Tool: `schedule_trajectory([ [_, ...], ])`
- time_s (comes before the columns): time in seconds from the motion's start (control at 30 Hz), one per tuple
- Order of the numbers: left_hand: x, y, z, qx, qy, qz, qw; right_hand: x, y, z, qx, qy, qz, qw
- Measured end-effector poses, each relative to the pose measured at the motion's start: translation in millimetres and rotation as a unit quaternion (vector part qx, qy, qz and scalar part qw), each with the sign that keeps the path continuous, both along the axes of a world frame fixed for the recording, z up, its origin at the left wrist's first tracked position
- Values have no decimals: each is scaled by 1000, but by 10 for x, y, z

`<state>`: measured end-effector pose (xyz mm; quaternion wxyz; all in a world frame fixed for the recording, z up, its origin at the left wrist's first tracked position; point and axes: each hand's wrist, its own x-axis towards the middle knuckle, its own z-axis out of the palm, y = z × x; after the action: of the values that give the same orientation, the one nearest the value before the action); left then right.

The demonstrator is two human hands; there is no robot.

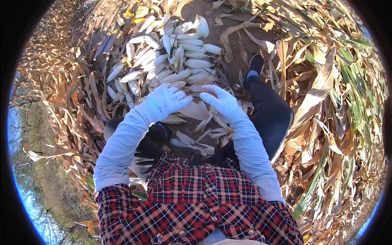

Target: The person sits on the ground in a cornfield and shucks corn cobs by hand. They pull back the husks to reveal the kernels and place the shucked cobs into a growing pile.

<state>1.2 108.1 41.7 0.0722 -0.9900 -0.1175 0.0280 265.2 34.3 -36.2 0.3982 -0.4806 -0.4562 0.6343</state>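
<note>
My left hand (pixel 168 99), in a white glove, hovers palm down at the near edge of a heap of pale corn ears (pixel 159 62). Its underside is hidden, so I cannot tell whether it grips anything. Just to the right, my right hand (pixel 221 99), also gloved in white, has thumb and fingers apart with nothing visible between them. A gap separates the two hands. Below that gap lies a broad dry corn husk (pixel 195 111). The heaped ears lie side by side and overlapping, mostly whitish, some with bits of husk.
Dry cornstalks and leaves (pixel 318 82) are banked up on the right, with more dry leaves (pixel 73 101) on the left. Several yellow ears (pixel 139 15) lie beyond the heap. My outstretched leg (pixel 268 107) flanks it on the right. Loose husks (pixel 191 142) lie on soil between my legs.
</note>
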Motion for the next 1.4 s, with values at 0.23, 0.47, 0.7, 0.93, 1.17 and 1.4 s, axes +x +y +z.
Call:
schedule_trajectory([
  [0.23,27,-221,558,129,-240,72,959,-148,-242,366,-158,266,185,933],
  [0.47,-80,-508,-221,-476,-612,390,497,-543,-521,296,-98,227,51,967],
  [0.7,17,-670,-8,-510,-581,398,494,-694,-616,62,17,-1,-16,1000],
  [0.93,-125,-607,-95,-487,-520,441,546,-679,-609,115,75,-200,-21,977],
  [1.17,-116,-502,-345,-422,-509,465,589,-662,-620,70,77,-196,-24,977],
  [1.4,-16,-422,-594,-527,-579,414,465,-658,-584,-73,57,-99,-32,993],
])
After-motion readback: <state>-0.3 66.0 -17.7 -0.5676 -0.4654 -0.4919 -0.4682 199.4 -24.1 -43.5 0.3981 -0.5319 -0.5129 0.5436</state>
